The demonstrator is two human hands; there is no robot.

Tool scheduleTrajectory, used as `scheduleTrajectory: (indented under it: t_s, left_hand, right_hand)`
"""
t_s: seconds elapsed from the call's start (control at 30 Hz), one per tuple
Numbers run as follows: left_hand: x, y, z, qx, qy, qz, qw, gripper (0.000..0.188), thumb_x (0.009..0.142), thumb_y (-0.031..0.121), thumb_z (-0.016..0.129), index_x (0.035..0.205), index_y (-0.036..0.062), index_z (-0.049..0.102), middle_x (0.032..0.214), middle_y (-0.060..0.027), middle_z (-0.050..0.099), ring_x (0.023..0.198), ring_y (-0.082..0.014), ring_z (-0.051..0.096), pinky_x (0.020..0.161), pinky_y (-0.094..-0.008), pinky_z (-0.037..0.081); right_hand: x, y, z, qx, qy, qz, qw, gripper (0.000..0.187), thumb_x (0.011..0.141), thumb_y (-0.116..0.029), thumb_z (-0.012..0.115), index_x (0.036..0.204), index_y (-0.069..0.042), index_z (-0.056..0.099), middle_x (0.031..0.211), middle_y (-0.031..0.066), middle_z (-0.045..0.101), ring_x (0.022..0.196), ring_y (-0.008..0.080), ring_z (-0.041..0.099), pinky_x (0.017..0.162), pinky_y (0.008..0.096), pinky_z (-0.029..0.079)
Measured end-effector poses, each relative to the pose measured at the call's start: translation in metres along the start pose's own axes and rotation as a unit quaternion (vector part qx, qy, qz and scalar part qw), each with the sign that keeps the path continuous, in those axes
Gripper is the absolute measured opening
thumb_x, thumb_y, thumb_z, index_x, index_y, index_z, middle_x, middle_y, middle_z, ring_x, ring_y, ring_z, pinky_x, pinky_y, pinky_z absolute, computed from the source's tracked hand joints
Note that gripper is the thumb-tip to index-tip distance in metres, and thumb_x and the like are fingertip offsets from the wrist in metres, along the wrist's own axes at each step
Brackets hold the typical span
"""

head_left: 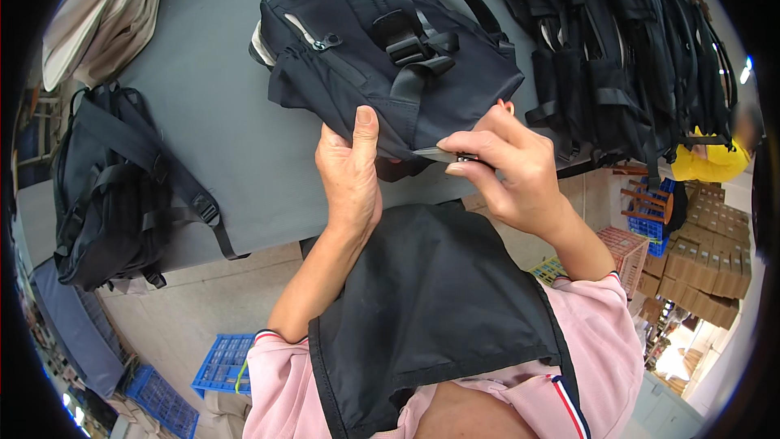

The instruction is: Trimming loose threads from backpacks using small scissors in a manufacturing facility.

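Note:
A dark navy backpack (382,57) lies on the grey table (219,130), straps and buckle facing up. My left hand (351,175) grips its lower edge, thumb pressed on the fabric. My right hand (508,171) pinches a small pair of thread snips (443,154), whose metal blades point left at the bag's bottom seam beside my left thumb. A black apron (431,301) covers my chest below the hands.
Another black backpack (114,187) sits at the table's left edge. A row of black backpacks (626,49) is stacked at the right. Beige bags (106,8) lie top left. Blue crates (223,362) stand on the floor, with cardboard boxes (707,260) at the right.

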State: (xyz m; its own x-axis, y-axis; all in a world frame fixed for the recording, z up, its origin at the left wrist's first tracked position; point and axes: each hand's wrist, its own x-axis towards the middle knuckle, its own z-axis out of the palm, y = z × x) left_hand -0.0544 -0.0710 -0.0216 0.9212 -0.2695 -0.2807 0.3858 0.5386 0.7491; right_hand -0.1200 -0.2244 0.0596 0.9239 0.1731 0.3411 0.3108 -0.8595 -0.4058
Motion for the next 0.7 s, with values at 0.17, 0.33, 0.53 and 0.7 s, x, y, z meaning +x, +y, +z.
scheduleTrajectory:
  t_s: [0.17, 0.33, 0.53, 0.7]
  left_hand:
    - [0.000, -0.003, 0.000, 0.003, -0.007, 0.014, 1.000, 0.027, 0.093, 0.025, 0.056, 0.110, 0.0047, 0.054, 0.097, -0.0025, 0.062, 0.082, -0.0097, 0.060, 0.071, -0.0255, 0.050]
    - [-0.001, -0.003, -0.001, 0.009, -0.015, -0.001, 1.000, 0.024, 0.093, 0.024, 0.057, 0.108, 0.0056, 0.054, 0.090, -0.0001, 0.060, 0.076, -0.0073, 0.059, 0.065, -0.0233, 0.049]
    - [-0.002, -0.007, 0.002, 0.036, 0.002, -0.002, 0.999, 0.024, 0.093, 0.023, 0.057, 0.109, 0.0055, 0.054, 0.090, 0.0000, 0.060, 0.075, -0.0073, 0.058, 0.063, -0.0237, 0.049]
    - [0.009, -0.009, -0.001, 0.038, 0.005, 0.012, 0.999, 0.029, 0.094, 0.028, 0.054, 0.112, 0.0052, 0.053, 0.097, -0.0018, 0.061, 0.079, -0.0098, 0.059, 0.064, -0.0255, 0.049]
  right_hand:
    - [0.012, -0.007, 0.001, 0.095, 0.026, 0.084, 0.992, 0.031, 0.068, -0.001, 0.070, 0.097, -0.009, 0.063, 0.079, 0.0053, 0.052, 0.060, 0.0217, 0.055, 0.052, 0.0316, 0.044]
    - [0.028, 0.005, 0.013, 0.089, -0.068, 0.033, 0.993, 0.022, 0.068, 0.004, 0.062, 0.087, -0.006, 0.060, 0.080, 0.0063, 0.048, 0.064, 0.0257, 0.057, 0.051, 0.0356, 0.043]
    - [0.028, 0.005, 0.015, 0.041, -0.107, -0.004, 0.993, 0.029, 0.061, 0.012, 0.051, 0.085, -0.002, 0.053, 0.078, 0.0091, 0.045, 0.059, 0.0273, 0.048, 0.051, 0.0338, 0.040]
    - [0.001, 0.006, -0.011, 0.355, -0.147, 0.139, 0.913, 0.013, 0.074, 0.007, 0.056, 0.080, -0.001, 0.049, 0.075, 0.0073, 0.042, 0.065, 0.0208, 0.043, 0.062, 0.0322, 0.039]
